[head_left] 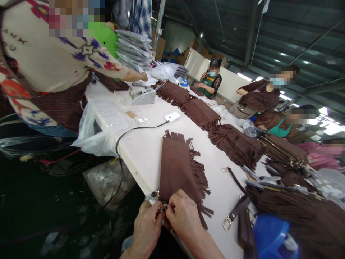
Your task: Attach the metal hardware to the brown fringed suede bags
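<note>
A brown fringed bag [175, 169] lies flat on the white table, its fringe spread to the right. At its near edge, my left hand [147, 225] and my right hand [185, 214] meet with thumbs and fingers pinched together. Between them shows a small metal fitting [163, 207] at the bag's corner; the fingertips hide most of it. Another piece of hardware [155, 194] sits at the bag's left corner, just above my left hand. To the right of my right hand lies a brown strap with a gold clasp [228, 223].
More fringed bags [201, 111] lie in a row along the white table [140, 144]. A white device [172, 117] trails a black cable over the left edge. A tape dispenser [142, 96] stands farther back. A blue object [272, 233] is at right. Several people work around the table.
</note>
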A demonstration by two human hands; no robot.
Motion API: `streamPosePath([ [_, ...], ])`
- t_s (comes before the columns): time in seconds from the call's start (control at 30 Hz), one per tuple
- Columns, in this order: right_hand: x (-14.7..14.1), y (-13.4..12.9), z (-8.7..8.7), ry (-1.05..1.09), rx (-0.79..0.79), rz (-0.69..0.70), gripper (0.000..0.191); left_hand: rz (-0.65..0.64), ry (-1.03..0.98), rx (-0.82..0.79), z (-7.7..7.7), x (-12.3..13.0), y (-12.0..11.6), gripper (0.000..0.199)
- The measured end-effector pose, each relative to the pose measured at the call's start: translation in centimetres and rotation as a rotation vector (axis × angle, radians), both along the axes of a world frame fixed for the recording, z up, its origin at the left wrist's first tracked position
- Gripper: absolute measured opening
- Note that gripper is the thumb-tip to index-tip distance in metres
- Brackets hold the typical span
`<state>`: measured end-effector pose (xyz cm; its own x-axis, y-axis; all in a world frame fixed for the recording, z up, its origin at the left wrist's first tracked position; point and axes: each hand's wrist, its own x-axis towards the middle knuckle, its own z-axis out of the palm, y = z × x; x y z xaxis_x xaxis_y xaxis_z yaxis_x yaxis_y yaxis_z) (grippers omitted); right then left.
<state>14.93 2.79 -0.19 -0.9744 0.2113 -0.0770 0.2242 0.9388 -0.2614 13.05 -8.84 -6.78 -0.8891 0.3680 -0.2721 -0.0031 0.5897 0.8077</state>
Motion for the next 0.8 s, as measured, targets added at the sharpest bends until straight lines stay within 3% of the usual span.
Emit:
streamPosePath([
  [0.23,0.1,-0.1,-0.1,-0.009,0.024,0.050,0.015,-0.021,-0.027,-0.056,0.1,0.0,0.2,0.025],
  [0.5,0.0,-0.3,-0.2,0.015,0.055,0.056,0.015,0.003,-0.019,0.101,-0.3,0.1,0.1,0.032],
  [0.8,-0.1,-0.4,-0.9,0.037,0.056,0.051,0.015,0.072,-0.115,0.155,-0.9,0.0,0.2,0.041],
])
